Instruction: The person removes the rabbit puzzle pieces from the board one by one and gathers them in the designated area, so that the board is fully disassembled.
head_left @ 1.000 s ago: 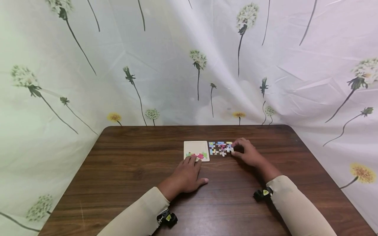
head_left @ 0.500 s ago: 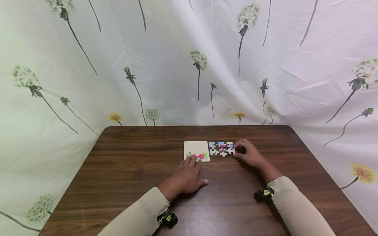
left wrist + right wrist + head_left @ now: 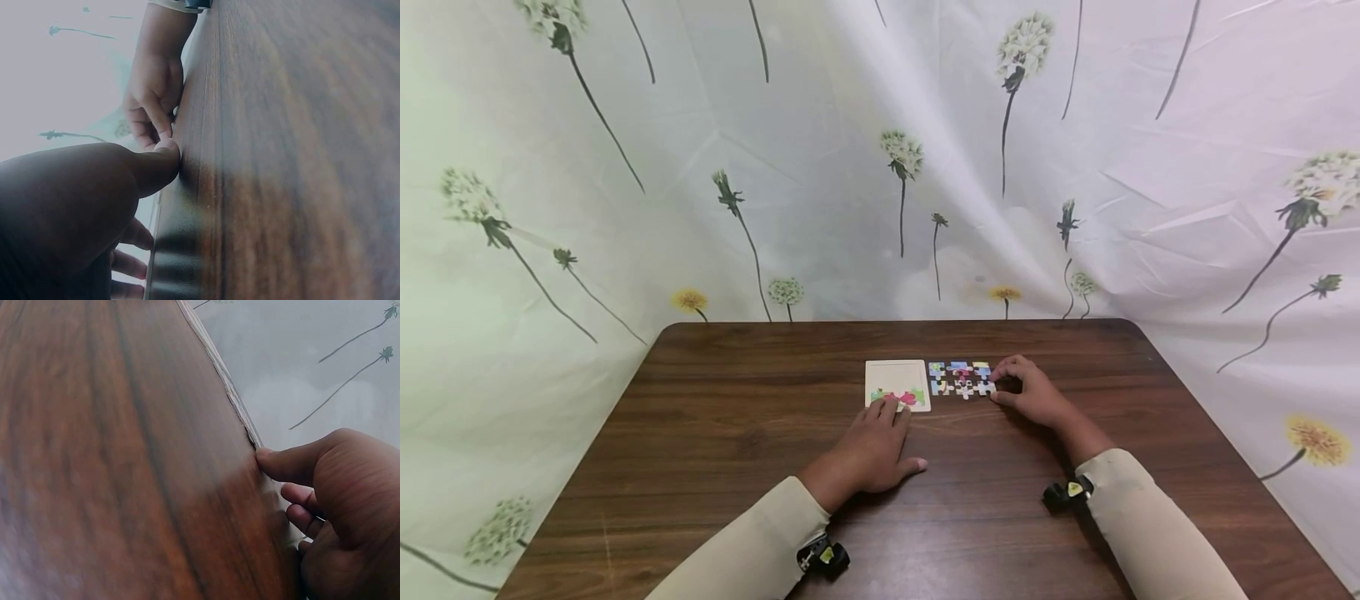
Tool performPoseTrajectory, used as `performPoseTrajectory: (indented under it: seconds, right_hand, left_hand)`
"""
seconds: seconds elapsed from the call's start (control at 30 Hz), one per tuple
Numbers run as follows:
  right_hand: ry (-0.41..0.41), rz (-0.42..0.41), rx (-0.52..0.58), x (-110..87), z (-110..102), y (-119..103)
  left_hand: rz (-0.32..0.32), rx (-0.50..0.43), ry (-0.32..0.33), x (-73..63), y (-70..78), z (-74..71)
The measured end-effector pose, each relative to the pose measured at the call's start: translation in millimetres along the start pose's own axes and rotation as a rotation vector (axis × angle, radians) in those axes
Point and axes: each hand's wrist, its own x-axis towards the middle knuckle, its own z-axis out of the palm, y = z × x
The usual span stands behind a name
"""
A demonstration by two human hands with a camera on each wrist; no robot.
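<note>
In the head view a square cream puzzle tray (image 3: 897, 377) has a pink-and-green strip of fitted pieces along its near side. My left hand (image 3: 874, 450) rests with spread fingers at the tray's near edge, thumb out over the table. To the tray's right lie several loose jigsaw pieces (image 3: 959, 367) in two rows, printed in blue, yellow and pink. My right hand (image 3: 1033, 392) holds the near-right jigsaw piece (image 3: 984, 388) by its right side, thumb and forefinger at it. In the right wrist view the thumb (image 3: 278, 464) is low by the pieces' edge.
Everything lies on a dark wood-grain table (image 3: 737, 433) with rounded far corners. Behind it hangs a pale curtain (image 3: 820, 167) printed with dandelions, its folds reaching the table's far edge. Each wrist carries a small black camera (image 3: 824, 557).
My right hand has shifted slightly right and nearer, drawing the near-right jigsaw piece away from the one behind it. My left hand has stayed at the tray.
</note>
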Motion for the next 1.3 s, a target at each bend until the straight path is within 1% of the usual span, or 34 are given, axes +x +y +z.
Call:
performPoseTrajectory:
  seconds: [0.13, 0.4, 0.63, 0.87, 0.97, 1.13, 1.3]
  right_hand:
    - [-0.006, 0.016, 0.005, -0.3, -0.1, 0.8]
    - [-0.014, 0.014, 0.004, 0.6, -1.1, -0.4]
    - [-0.016, 0.042, 0.011, -0.2, -2.0, -1.3]
    - [-0.014, 0.04, 0.004, -1.1, -2.6, -2.0]
    - [-0.013, 0.037, 0.008, -1.1, -2.8, -2.1]
    - [0.001, 0.035, 0.013, -0.8, -2.8, -2.5]
    - [0.036, 0.039, 0.022, 1.6, -1.9, -4.9]
  left_hand:
    - [-0.008, 0.001, -0.004, 0.0, 0.1, 1.7]
    - [0.004, 0.006, 0.008, -1.9, 0.1, 0.4]
    - [0.006, 0.01, 0.005, -0.1, -1.1, 1.5]
    - [0.014, 0.013, 0.016, -0.2, -1.5, 2.2]
    - [0.011, 0.015, 0.011, -0.9, -1.0, 1.4]
    - [0.007, 0.021, 0.005, -1.4, -0.4, 1.2]
    - [0.003, 0.024, 0.007, -1.1, -0.1, 2.4]
